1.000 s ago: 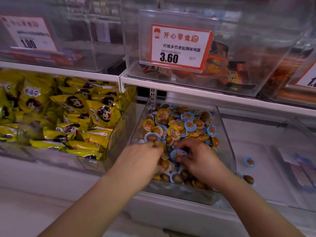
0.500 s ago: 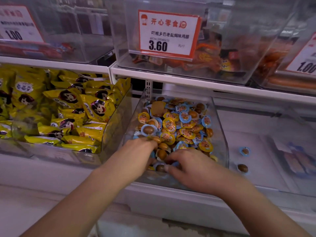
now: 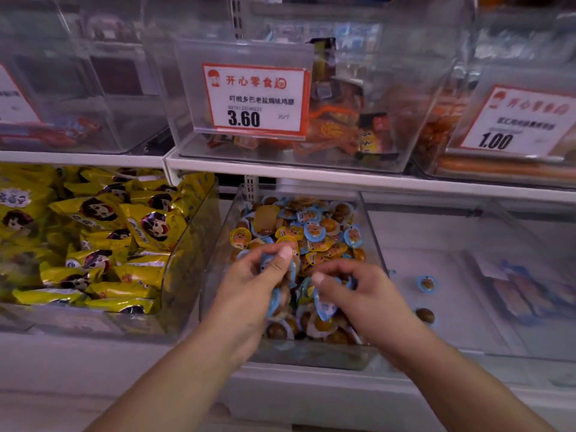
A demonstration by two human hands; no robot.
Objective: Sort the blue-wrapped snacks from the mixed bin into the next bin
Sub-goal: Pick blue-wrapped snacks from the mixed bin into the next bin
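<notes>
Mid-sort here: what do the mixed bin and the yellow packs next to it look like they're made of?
Mixed bin: looks like clear rigid plastic, probably acrylic; the snacks show through its glossy walls, which hold straight edges. Yellow packs: seemingly thin shiny plastic film, judging by their crinkles and bright highlights.

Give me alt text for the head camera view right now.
Two hands, the left hand and right hand, each pinch blue-wrapped snacks above a clear mixed bin of blue and orange packets. Two snacks already lie in the next bin to the right; yellow packets fill the bin to the left.
</notes>
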